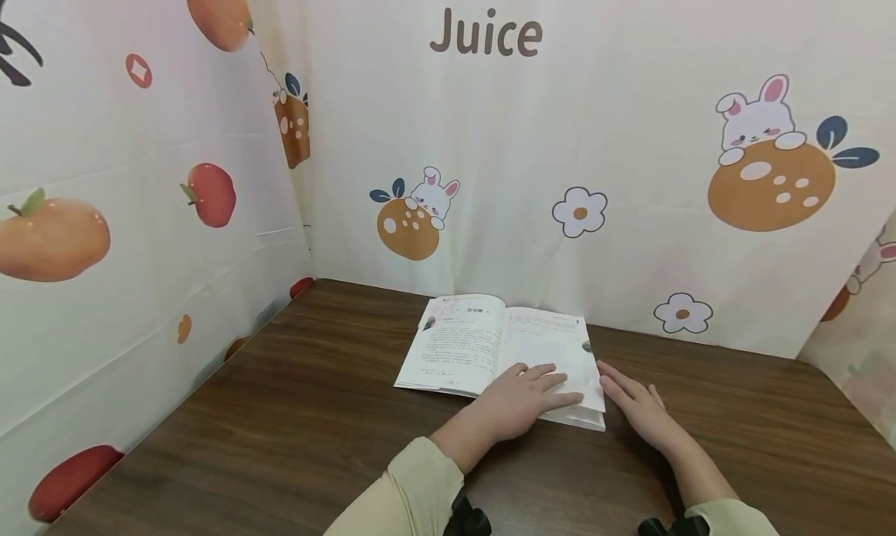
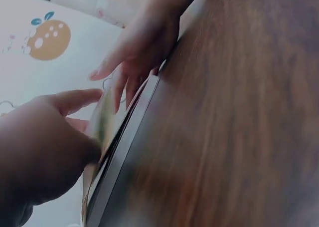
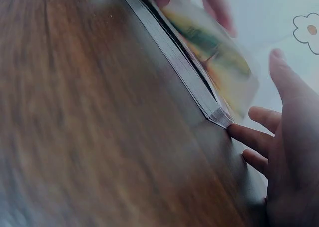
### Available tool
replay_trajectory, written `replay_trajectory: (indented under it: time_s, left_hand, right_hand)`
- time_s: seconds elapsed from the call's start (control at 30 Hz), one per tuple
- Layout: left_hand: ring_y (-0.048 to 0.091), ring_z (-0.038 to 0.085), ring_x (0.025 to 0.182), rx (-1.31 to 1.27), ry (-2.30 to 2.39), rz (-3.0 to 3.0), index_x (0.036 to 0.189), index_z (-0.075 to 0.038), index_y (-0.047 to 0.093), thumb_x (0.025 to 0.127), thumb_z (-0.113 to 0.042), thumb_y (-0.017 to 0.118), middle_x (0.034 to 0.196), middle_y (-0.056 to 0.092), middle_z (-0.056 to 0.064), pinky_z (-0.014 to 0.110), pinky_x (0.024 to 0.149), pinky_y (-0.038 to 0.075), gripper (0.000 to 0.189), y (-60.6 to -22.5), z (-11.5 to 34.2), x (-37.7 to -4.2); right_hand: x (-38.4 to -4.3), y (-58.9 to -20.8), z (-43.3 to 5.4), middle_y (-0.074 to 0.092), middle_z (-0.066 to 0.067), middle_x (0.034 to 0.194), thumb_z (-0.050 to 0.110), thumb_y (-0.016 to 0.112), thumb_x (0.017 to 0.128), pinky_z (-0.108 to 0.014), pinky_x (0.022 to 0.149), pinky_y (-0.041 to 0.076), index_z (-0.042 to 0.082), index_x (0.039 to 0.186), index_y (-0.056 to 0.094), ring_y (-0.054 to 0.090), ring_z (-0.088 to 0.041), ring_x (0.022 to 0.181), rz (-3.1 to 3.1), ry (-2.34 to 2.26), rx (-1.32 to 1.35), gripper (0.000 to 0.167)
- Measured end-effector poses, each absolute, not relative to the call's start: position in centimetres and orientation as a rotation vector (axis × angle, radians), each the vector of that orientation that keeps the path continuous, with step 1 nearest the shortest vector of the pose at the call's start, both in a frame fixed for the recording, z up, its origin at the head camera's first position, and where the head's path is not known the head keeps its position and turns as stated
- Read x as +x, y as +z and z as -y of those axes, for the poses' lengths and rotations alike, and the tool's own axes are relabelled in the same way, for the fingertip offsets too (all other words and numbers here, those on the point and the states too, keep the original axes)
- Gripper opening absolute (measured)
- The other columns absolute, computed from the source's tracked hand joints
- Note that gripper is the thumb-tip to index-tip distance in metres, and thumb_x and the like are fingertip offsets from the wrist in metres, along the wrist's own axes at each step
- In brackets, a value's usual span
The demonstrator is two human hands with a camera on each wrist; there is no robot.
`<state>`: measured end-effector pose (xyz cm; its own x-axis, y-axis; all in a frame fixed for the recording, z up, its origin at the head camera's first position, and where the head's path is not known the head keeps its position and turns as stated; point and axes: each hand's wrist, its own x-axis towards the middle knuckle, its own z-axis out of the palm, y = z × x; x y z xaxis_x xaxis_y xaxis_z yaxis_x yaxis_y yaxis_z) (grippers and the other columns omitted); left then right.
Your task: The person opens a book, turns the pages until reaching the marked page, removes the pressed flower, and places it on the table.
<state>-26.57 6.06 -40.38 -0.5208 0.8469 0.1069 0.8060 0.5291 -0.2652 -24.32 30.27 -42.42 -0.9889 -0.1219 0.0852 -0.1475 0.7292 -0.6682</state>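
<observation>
A printed cloth (image 1: 518, 131) hangs behind a brown surface (image 1: 308, 411). On the surface, near the cloth, lies an open book (image 1: 501, 349). The left hand (image 1: 521, 400), fingers spread, rests on its right half; the right hand (image 1: 640, 411), fingers extended, touches its right side.

table (image 1: 315, 411): brown, wood-grained | back cloth (image 1: 518, 124): pale, "Juice" lettering (image 1: 488, 35), rabbits (image 1: 757, 125) on oranges (image 1: 770, 186), two white flowers (image 1: 579, 211) | left cloth (image 1: 126, 131): fruit prints (image 1: 211, 195); dark red shape (image 1: 75, 483) by table edge, cut off, probably an apple
</observation>
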Motion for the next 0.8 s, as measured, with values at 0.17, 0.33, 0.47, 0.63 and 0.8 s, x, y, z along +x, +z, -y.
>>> replay_trajectory:
  time_s: [0.17, 0.33, 0.47, 0.63, 0.8]
  left_hand:
    - [0.010, 0.011, 0.139, -1.362, 0.344, 2.560, 0.140, -0.046, 0.033, 0.097, -0.020, 0.046, 0.150, 0.022, -0.013, 0.034, 0.104, 0.027, 0.052, -40.6, -6.2, -26.3]
    - [0.012, 0.012, 0.139, -1.306, 0.393, 2.564, 0.133, -0.045, 0.045, 0.097, -0.025, 0.044, 0.149, 0.026, -0.013, 0.034, 0.105, 0.025, 0.041, -40.6, -6.0, -26.5]
    - [0.019, 0.014, 0.138, -1.244, 0.391, 2.490, 0.128, -0.043, 0.052, 0.096, -0.026, 0.046, 0.146, 0.032, -0.010, 0.035, 0.103, 0.028, 0.037, -40.2, -5.9, -26.6]
    - [0.024, 0.015, 0.136, -1.185, 0.368, 2.423, 0.125, -0.041, 0.056, 0.094, -0.026, 0.051, 0.144, 0.037, -0.009, 0.036, 0.100, 0.031, 0.035, -39.5, -5.6, -26.8]
    - [0.023, 0.016, 0.136, -1.174, 0.382, 2.428, 0.130, -0.041, 0.051, 0.095, -0.024, 0.048, 0.146, 0.034, -0.008, 0.036, 0.100, 0.031, 0.038, -38.5, -5.1, -27.0]
  right_hand:
    - [-24.4, -42.3, -30.2, 0.033, -0.027, 0.140, 0.041, 0.026, 0.100, -0.070, 0.094, -0.006, -0.003, 0.141, 0.033, 0.020, -0.050, 0.130, 2.868, 1.166, 0.234, 0.060]
    - [-24.3, -42.3, -30.1, 0.036, -0.026, 0.139, 0.044, 0.025, 0.100, -0.070, 0.094, -0.007, -0.002, 0.141, 0.033, 0.018, -0.049, 0.131, 2.893, 1.172, 0.213, 0.062]
    - [-24.3, -42.4, -30.2, 0.034, -0.026, 0.140, 0.043, 0.025, 0.100, -0.071, 0.093, -0.007, -0.003, 0.140, 0.034, 0.018, -0.050, 0.131, 2.892, 1.167, 0.221, 0.061]
    - [-24.4, -42.4, -30.3, 0.033, -0.026, 0.141, 0.042, 0.026, 0.100, -0.071, 0.093, -0.008, -0.003, 0.139, 0.035, 0.018, -0.050, 0.131, 2.880, 1.176, 0.224, 0.060]
    - [-24.4, -42.4, -30.2, 0.033, -0.025, 0.141, 0.041, 0.027, 0.100, -0.070, 0.094, -0.008, -0.003, 0.139, 0.036, 0.017, -0.050, 0.131, 2.877, 1.188, 0.216, 0.060]
